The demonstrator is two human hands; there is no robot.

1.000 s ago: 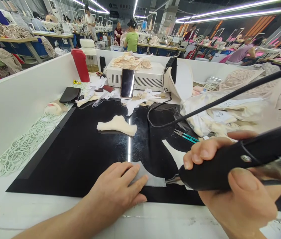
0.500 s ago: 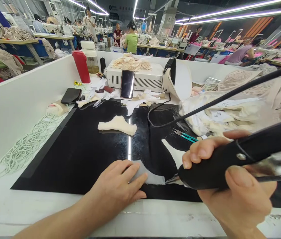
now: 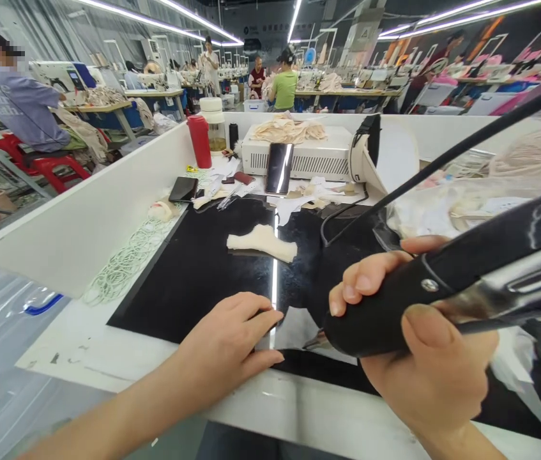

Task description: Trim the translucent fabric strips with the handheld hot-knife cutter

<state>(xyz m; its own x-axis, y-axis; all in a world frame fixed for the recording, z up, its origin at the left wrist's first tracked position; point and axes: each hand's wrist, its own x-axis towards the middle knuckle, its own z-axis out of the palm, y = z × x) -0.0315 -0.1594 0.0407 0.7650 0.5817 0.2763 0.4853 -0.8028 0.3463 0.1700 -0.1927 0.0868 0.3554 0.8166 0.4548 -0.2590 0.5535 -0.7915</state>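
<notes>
My right hand (image 3: 423, 345) is wrapped round a black corded hand tool (image 3: 370, 319) with a metal lever along its underside. Its narrow metal tip rests on a pale grey-white cut fabric piece (image 3: 296, 319), which lies flat on the black sheet (image 3: 193, 281). At the left edge of that piece is my left hand (image 3: 232, 338), palm down, thumb and forefinger apart with nothing gripped between them. Whether its fingertips touch the fabric I cannot tell. A thick cream curved pad (image 3: 263, 241) lies farther back on the sheet. The tool's body hides part of the fabric's right side.
At the back stand a vented white box (image 3: 299, 156), a phone (image 3: 280, 167) and a red cup (image 3: 199, 142). Green cord (image 3: 124, 268) lies along the left wall. The tool's black cable (image 3: 442, 156) crosses the right side. A person (image 3: 25, 96) sits beyond the left wall.
The view has swung left, showing more beyond the wall. My left hand has come off the fabric towards its left edge. The tool tip has moved from the piece's right end onto it.
</notes>
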